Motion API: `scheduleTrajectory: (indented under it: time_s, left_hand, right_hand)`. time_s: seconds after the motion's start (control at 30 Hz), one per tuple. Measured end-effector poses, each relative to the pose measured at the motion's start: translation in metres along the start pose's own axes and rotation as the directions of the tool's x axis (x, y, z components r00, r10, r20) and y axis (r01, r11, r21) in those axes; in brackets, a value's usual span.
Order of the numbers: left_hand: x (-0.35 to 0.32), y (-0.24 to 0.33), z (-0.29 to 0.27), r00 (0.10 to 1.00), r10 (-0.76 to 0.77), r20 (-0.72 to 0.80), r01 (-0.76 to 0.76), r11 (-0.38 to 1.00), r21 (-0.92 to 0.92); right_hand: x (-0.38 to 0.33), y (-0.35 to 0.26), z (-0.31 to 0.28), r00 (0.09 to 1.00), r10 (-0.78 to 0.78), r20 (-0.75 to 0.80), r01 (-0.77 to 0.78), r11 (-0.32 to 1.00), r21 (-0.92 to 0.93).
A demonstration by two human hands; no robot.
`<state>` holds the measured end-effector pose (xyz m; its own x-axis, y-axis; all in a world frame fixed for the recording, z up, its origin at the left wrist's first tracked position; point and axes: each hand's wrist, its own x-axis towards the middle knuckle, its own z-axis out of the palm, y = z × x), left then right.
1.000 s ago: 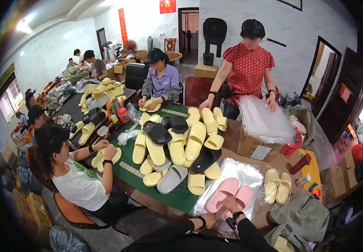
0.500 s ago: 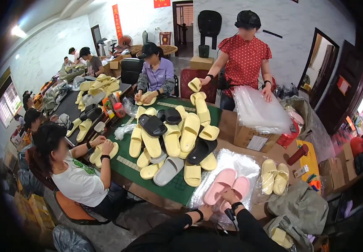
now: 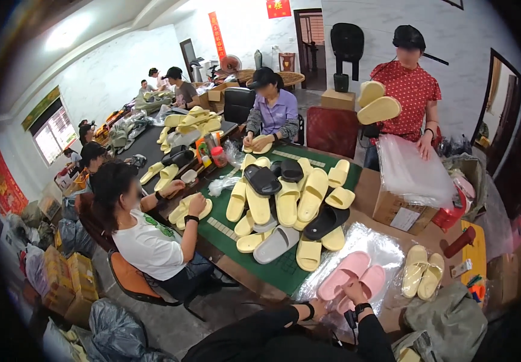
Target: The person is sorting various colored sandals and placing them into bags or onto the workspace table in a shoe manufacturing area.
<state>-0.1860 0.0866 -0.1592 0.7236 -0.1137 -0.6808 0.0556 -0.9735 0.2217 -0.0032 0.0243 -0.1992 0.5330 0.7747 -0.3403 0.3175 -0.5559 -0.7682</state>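
Two pink slippers (image 3: 343,275) lie side by side on clear plastic bags (image 3: 376,246) at the near edge of the table. My right hand (image 3: 354,292) is closed on the right-hand slipper, at its near part. Next to the slippers' near ends, my left hand (image 3: 318,309) has its fingers closed at the edge of the plastic; the fingertips are partly hidden. To the right, a pair of yellow slippers (image 3: 416,270) lies in a clear bag. A heap of yellow slippers (image 3: 286,202), with black ones and a grey slipper (image 3: 275,244), covers the green mat.
Across the table, a person in red (image 3: 406,78) holds up yellow slippers (image 3: 378,110) beside stacked clear bags (image 3: 414,169) on a carton (image 3: 405,212). Two seated people (image 3: 164,241) handle slippers at the left and far sides. A grey-green sack (image 3: 447,317) lies at the near right.
My view has turned left, so everything sits farther right. The person in red has raised yellow slippers from the table. My hands stay at the pink slippers.
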Motion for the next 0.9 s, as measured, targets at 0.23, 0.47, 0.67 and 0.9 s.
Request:
scheduleTrajectory:
  time_s: [0.23, 0.47, 0.67, 0.9]
  left_hand:
    - [0.008, -0.003, 0.004, 0.996, -0.010, 0.094, 0.010, 1.000, 0.000]
    - [-0.004, 0.004, -0.003, 0.999, -0.042, 0.029, 0.041, 0.999, 0.010]
    - [-0.001, 0.001, 0.006, 0.999, -0.026, -0.041, 0.025, 0.999, -0.028]
    - [0.000, -0.008, 0.009, 0.965, 0.127, -0.229, -0.086, 0.980, 0.181]
  right_hand:
    - [-0.006, -0.008, 0.001, 0.993, 0.019, -0.114, -0.026, 0.998, -0.059]
    - [-0.030, -0.039, -0.007, 0.981, -0.064, -0.185, 0.056, 0.997, -0.049]
    - [-0.040, -0.068, -0.018, 0.990, -0.063, -0.128, 0.060, 0.998, -0.027]
    - [-0.024, -0.070, -0.015, 0.962, -0.016, -0.274, -0.068, 0.954, -0.293]
